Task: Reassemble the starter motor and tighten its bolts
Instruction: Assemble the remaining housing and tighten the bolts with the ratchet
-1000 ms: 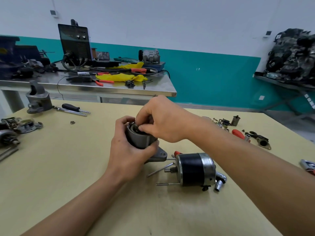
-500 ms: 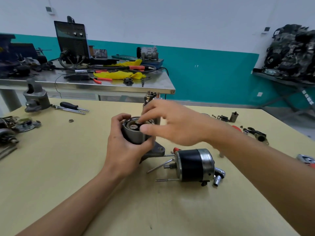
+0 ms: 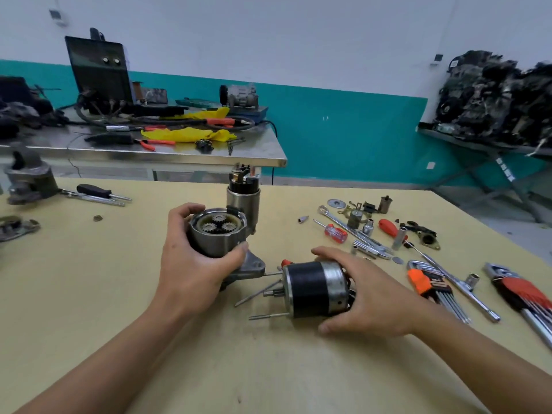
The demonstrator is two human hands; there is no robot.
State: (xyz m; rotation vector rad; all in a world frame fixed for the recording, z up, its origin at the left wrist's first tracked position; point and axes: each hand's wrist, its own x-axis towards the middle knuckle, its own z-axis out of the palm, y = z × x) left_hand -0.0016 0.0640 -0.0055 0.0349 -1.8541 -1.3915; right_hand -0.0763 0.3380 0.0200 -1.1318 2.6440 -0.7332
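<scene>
Starter motor's grey metal gear housing stands on the tan table, gripped by the left hand; the right hand has left its open top to clasp the black-and-silver cylindrical motor body beside it, suggesting joining comes next.

A white wall with a teal lower band backs a workshop where a steel workbench stands behind a pale wooden table; a dark metal shelf lines the right side above grey floor.
</scene>
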